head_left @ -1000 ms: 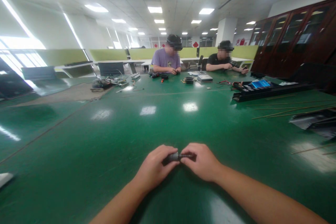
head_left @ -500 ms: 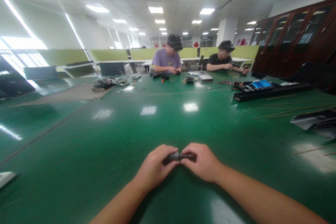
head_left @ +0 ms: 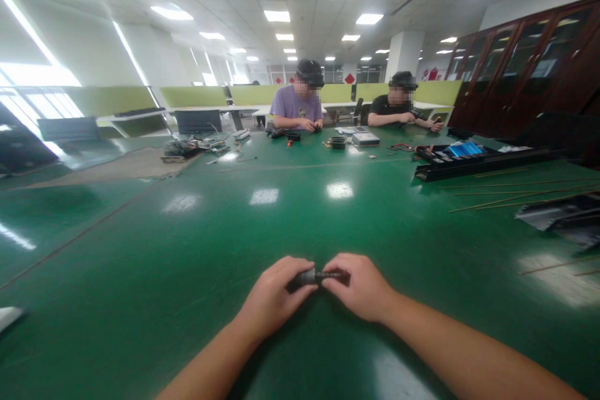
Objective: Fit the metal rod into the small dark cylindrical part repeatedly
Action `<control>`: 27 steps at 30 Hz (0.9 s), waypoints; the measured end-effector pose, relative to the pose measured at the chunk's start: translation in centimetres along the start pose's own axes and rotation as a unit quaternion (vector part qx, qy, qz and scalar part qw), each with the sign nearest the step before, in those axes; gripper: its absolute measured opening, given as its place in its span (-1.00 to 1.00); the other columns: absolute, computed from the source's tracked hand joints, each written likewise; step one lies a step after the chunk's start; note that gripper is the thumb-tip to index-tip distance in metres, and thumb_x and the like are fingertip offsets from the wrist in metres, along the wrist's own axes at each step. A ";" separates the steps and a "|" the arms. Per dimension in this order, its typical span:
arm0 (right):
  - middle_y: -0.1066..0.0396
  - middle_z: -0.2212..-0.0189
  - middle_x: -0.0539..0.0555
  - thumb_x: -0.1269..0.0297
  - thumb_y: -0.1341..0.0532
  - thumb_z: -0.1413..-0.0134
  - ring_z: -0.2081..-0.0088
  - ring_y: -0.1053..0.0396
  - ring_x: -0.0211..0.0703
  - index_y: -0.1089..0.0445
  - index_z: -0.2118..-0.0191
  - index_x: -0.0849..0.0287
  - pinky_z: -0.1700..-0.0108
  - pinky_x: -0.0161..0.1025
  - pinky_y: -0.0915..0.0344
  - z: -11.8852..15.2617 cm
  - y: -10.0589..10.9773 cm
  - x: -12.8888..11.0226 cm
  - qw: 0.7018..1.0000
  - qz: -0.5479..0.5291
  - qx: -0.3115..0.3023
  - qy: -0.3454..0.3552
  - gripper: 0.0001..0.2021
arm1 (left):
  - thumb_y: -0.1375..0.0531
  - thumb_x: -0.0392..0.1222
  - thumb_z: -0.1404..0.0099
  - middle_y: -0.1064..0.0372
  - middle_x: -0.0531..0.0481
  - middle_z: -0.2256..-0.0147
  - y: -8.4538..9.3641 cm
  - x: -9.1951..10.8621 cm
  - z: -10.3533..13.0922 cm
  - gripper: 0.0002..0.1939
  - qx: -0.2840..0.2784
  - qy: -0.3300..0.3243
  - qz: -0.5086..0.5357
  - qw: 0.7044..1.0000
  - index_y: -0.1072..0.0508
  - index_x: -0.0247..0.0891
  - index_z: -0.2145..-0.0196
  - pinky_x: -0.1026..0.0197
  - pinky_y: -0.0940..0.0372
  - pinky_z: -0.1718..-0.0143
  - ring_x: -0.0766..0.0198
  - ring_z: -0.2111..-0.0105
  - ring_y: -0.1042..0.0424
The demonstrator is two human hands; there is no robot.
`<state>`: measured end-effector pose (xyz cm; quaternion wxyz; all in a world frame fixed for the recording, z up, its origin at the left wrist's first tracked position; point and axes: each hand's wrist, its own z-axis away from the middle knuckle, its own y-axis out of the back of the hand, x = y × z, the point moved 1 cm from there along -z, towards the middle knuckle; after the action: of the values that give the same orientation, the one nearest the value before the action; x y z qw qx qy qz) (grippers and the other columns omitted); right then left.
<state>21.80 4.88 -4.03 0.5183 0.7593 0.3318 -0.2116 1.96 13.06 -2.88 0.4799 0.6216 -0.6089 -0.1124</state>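
Observation:
Just above the green table [head_left: 215, 225], my left hand [head_left: 274, 290] is closed around a grey metal cylinder [head_left: 307, 276], whose right end shows between thumb and fingers. From that end a thin dark threaded rod [head_left: 328, 275] runs to the right. My right hand [head_left: 360, 287] pinches this rod near its far end, fingers and thumb curled over it. Cylinder and rod lie level and in line with each other. My palms hide the cylinder's left part and the rod's tip, so I cannot tell the exact kind of part.
Thin brass-coloured rods [head_left: 506, 200] and black metal channels [head_left: 487, 162] lie at the right. Electronic parts [head_left: 187, 149] are heaped at the back left. Across the table sit a person in a purple shirt [head_left: 290, 106] and a person in black [head_left: 389, 109]. A white object [head_left: 8, 317] is at the left edge.
My hands have moved slightly apart, so a little more gap shows between the cylinder's end and my right fingertips. The whole view has shifted a touch.

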 end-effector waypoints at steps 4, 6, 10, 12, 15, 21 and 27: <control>-0.49 0.38 0.02 0.34 -0.30 -0.10 0.34 -0.39 -0.18 -0.51 0.30 0.15 0.28 -0.27 -0.23 0.0 0.0 0.1 1.000 0.005 0.001 -0.001 -0.95 | -0.25 -0.21 -0.29 -0.50 -0.11 0.19 0.0 0.0 -0.1 -0.77 -0.001 0.004 0.002 1.000 -0.48 -0.22 0.08 0.16 -0.42 0.13 0.18 0.20 -0.49; -0.48 0.39 0.02 0.33 -0.30 -0.10 0.34 -0.38 -0.18 -0.51 0.30 0.15 0.28 -0.27 -0.22 0.0 0.0 0.1 1.000 0.005 0.002 -0.002 -0.95 | -0.26 -0.21 -0.29 -0.50 -0.10 0.19 0.0 0.0 -0.1 -0.76 0.001 0.006 0.003 1.000 -0.47 -0.21 0.08 0.16 -0.42 0.14 0.18 0.20 -0.49; -0.48 0.38 0.02 0.31 -0.32 -0.08 0.34 -0.38 -0.18 -0.51 0.30 0.14 0.29 -0.27 -0.22 -0.1 0.0 0.0 1.000 0.002 0.003 -0.008 -0.94 | -0.27 -0.21 -0.28 -0.50 -0.08 0.19 0.1 0.0 0.0 -0.77 0.002 0.004 0.005 1.000 -0.47 -0.19 0.08 0.17 -0.41 0.13 0.19 0.19 -0.49; -0.49 0.38 0.02 0.30 -0.33 -0.07 0.35 -0.38 -0.18 -0.51 0.31 0.14 0.29 -0.27 -0.22 -0.1 0.0 0.0 1.000 0.002 0.005 -0.010 -0.93 | -0.26 -0.21 -0.29 -0.50 -0.08 0.19 0.1 0.0 0.0 -0.77 0.002 0.001 0.006 1.000 -0.47 -0.20 0.08 0.17 -0.41 0.12 0.19 0.19 -0.49; -0.48 0.39 0.01 0.30 -0.32 -0.09 0.36 -0.37 -0.19 -0.51 0.31 0.14 0.30 -0.28 -0.21 -0.1 0.0 0.1 1.000 0.003 0.003 -0.013 -0.95 | -0.26 -0.19 -0.29 -0.50 -0.09 0.19 0.0 -0.1 0.0 -0.76 0.007 -0.004 0.003 1.000 -0.47 -0.21 0.08 0.17 -0.41 0.13 0.19 0.20 -0.49; -0.46 0.41 0.00 0.32 -0.31 -0.09 0.36 -0.36 -0.18 -0.50 0.33 0.14 0.30 -0.28 -0.19 -0.1 0.2 0.0 1.000 0.009 0.010 -0.016 -0.96 | -0.27 -0.24 -0.27 -0.50 -0.06 0.19 0.1 -0.2 0.0 -0.75 0.003 0.009 -0.002 1.000 -0.47 -0.19 0.08 0.18 -0.41 0.13 0.20 0.20 -0.49; -0.45 0.42 -0.01 0.33 -0.30 -0.10 0.37 -0.34 -0.20 -0.48 0.34 0.15 0.31 -0.28 -0.17 -0.1 0.2 0.0 1.000 0.007 0.013 -0.014 -0.97 | -0.27 -0.23 -0.28 -0.49 -0.04 0.17 0.2 -0.2 0.0 -0.74 0.002 0.012 0.001 1.000 -0.46 -0.17 0.07 0.18 -0.39 0.12 0.20 0.18 -0.47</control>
<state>21.94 4.88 -3.89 0.5148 0.7651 0.3161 -0.2230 1.79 13.31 -2.84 0.4860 0.6234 -0.6038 -0.1029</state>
